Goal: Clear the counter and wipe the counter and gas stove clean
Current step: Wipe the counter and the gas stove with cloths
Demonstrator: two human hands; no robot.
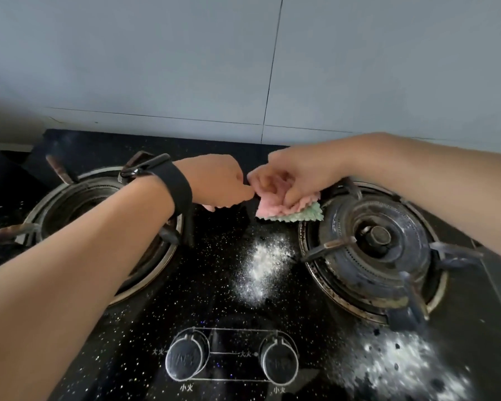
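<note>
While the left hand pinched an edge and the right hand gripped the bunched pink-and-green cloth over the gas stove's rear middle, advised: fold flat, then sweep spilled white powder inward.

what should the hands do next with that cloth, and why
Probably lower the cloth onto the white powder patch just below it in view on the stove top and wipe. The right hand grips the cloth and the left hand pinches its edge; the powder is unwiped, and a second powder patch lies near the right burner.
</note>
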